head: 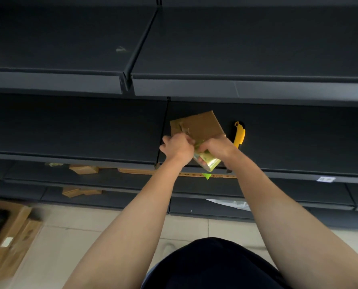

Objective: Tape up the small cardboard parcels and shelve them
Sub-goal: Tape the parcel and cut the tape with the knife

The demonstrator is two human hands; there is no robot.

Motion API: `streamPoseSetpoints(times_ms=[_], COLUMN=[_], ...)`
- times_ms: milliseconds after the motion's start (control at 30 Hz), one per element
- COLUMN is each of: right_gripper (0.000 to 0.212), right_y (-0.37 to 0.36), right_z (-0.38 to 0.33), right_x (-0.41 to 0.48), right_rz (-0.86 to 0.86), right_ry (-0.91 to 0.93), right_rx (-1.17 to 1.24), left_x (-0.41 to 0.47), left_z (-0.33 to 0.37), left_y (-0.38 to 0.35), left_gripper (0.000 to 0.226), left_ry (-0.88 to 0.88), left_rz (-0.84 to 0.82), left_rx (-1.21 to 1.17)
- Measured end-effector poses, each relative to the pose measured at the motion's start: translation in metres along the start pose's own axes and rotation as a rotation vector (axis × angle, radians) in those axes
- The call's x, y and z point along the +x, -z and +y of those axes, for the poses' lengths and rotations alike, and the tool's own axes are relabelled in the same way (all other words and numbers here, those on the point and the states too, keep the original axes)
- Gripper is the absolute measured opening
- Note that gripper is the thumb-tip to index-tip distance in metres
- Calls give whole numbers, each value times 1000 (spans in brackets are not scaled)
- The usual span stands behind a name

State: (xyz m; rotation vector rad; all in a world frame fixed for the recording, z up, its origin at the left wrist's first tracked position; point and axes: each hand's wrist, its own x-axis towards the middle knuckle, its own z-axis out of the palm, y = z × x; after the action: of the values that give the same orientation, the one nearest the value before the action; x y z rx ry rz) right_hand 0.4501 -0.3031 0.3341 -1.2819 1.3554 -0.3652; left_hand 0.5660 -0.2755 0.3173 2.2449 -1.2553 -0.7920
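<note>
1. Cardboard parcel lies flat on the dark metal shelf, near its front edge, with tape crossing its left part.
2. Taping is judged the step in hand. The left hand has its fingers curled, apparently pinching the tape end at the parcel's near edge. The right hand grips the yellow-green tape roll.
3. The next move calls for drawing the strip taut, then cutting it. A yellow utility knife lies just right of the parcel.
4. Lower shelves hold other parcels. Below are a tiled floor and a large carton.
</note>
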Motion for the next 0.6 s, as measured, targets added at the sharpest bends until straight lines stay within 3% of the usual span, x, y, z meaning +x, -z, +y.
streamPoseSetpoints(times_ms=[133, 300, 467, 600], right_gripper=[5, 3, 13, 4], right_y=[20, 25, 19, 19], right_z=[-1, -6, -4, -2], right_x=[0, -5, -8, -11], right_rz=[0, -8, -25, -17], right_ry=[-11, 1, 25, 14], right_rx=[-100, -130, -147, -132], left_x=[-5, -1, 12, 26], left_z=[11, 7, -2, -24], left_y=[-7, -4, 5, 10], left_gripper=[11, 9, 7, 21], left_ry=[33, -32, -75, -131], left_rz=[-46, -158, -89, -25], left_rx=[-167, -551, -529, -247])
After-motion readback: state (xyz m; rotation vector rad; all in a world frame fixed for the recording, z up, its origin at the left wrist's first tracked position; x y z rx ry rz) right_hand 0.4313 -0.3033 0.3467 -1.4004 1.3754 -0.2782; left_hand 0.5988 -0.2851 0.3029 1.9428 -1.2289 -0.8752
